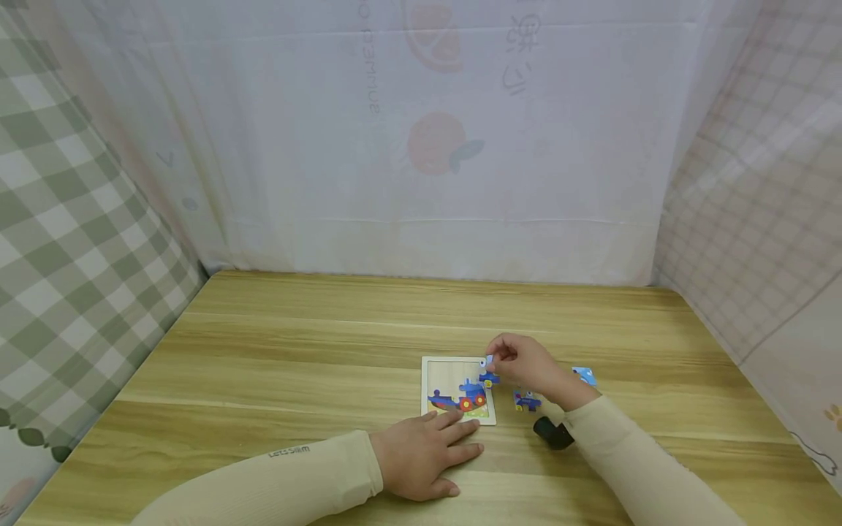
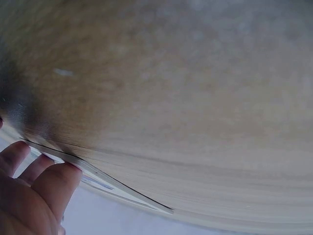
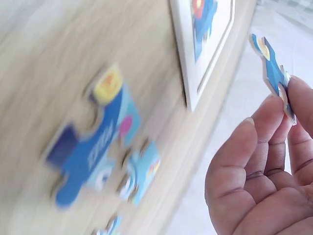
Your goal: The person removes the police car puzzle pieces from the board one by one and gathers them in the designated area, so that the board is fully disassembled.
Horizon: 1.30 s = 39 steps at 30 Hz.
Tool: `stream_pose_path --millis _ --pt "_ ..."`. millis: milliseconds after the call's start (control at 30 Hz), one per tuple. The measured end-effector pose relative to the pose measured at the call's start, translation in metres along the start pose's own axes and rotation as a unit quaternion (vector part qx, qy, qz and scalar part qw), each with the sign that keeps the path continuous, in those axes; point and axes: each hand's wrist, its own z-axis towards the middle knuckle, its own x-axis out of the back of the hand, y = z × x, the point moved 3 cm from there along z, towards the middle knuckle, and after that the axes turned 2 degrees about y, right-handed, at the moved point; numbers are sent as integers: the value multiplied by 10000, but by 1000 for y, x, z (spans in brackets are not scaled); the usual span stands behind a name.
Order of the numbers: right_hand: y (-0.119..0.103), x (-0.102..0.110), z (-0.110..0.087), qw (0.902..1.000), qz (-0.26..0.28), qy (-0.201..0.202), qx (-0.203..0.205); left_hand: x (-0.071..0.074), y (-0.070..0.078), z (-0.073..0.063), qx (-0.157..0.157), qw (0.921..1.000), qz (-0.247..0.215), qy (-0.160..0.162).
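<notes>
Blue puzzle piece (image 3: 275, 73) pinched at one end by fingers of right hand (image 1: 529, 369), other end free; frame (image 1: 424, 387) under spread fingers of left hand (image 1: 424, 456), presumably for steadying.

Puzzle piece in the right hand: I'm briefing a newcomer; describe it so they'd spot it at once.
On the wood-grain table, find the white-rimmed puzzle tray. At its far right corner, the right hand pinches a blue puzzle piece. Unlike the loose pieces on the table, this one is held up.
</notes>
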Motion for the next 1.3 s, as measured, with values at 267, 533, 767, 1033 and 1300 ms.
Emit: stream_pose_path --millis 267,533,767,1033,1300 --pt "12 23 -12 9999 -4 86 -76 1 0 0 26 10000 -31 -84" --pt "31 38 -22 9996 74 148 -240 0 1 0 37 10000 12 -15" --pt "41 47 -30 9994 16 139 -327 0 1 0 32 9999 102 49" --pt "53 52 -40 9983 -88 55 -571 0 1 0 46 10000 71 44" --pt "60 50 -46 9968 26 -90 -794 0 2 1 60 10000 16 -43"
